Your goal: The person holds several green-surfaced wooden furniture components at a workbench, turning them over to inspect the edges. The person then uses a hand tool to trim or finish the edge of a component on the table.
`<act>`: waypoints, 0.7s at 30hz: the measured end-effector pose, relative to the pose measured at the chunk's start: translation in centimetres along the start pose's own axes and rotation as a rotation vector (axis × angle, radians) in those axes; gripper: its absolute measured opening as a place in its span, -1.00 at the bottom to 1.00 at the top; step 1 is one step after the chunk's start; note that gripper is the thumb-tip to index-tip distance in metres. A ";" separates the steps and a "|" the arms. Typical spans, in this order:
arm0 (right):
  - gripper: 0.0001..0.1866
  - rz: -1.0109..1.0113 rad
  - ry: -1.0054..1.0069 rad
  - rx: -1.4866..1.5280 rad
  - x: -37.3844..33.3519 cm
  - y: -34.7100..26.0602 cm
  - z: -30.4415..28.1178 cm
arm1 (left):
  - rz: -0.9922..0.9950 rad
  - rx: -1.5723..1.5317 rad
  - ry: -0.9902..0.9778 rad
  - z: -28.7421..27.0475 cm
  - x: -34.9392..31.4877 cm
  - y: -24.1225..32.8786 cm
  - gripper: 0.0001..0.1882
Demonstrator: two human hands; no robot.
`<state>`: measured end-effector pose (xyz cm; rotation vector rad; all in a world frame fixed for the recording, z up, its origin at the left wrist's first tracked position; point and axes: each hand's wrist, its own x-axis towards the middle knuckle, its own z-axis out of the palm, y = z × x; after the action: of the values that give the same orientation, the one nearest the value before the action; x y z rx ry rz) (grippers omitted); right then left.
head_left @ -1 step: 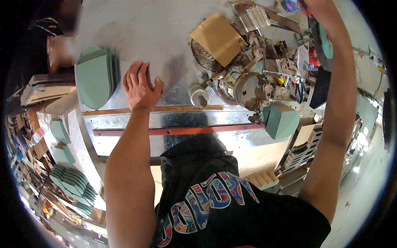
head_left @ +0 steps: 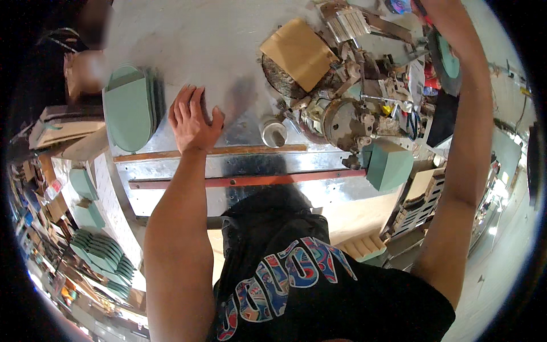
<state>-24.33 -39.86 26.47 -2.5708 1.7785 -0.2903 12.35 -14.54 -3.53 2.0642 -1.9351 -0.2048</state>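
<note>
My left hand [head_left: 195, 121] rests palm down on the grey metal worktop, fingers stretched out and thumb apart. Left of it stands a stack of green panels [head_left: 126, 114] with rounded ends. To its right is a small open jar [head_left: 273, 133]. My right arm reaches far up the right side, and my right hand [head_left: 441, 10] is partly cut off by the upper edge. Beside its fingers is something red and black [head_left: 420, 10], close to a blue and purple bottle [head_left: 400, 5]. Whether the fingers grip it is hidden.
A greasy machine with a round metal plate [head_left: 342, 122] fills the right of the worktop, a brown paper sheet [head_left: 299, 54] lying over part of it. A red strip [head_left: 250, 180] and wooden strip [head_left: 245, 150] run along the near side. Green pieces [head_left: 94, 251] are stacked lower left.
</note>
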 end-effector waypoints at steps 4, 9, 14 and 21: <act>-0.59 0.403 -0.256 0.295 -6.1 -6.2 -5.6 | 0.011 0.014 0.024 0.5 -0.1 -0.2 -0.28; -0.51 0.530 -0.303 0.808 -17.1 -7.1 -5.0 | 0.031 0.004 0.021 0.2 -0.3 0.0 -0.29; -0.49 0.778 -0.496 1.140 -28.0 -9.9 -2.9 | 0.010 0.008 0.028 0.8 -0.7 -0.1 -0.28; -0.59 1.156 -0.369 1.449 -42.2 -19.3 6.6 | 0.056 -0.073 0.047 0.5 -1.1 -0.5 -0.39</act>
<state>-19.79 5.56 15.66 -0.4844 1.5479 -0.6287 12.59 -13.49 -4.32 1.9488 -1.9259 -0.2092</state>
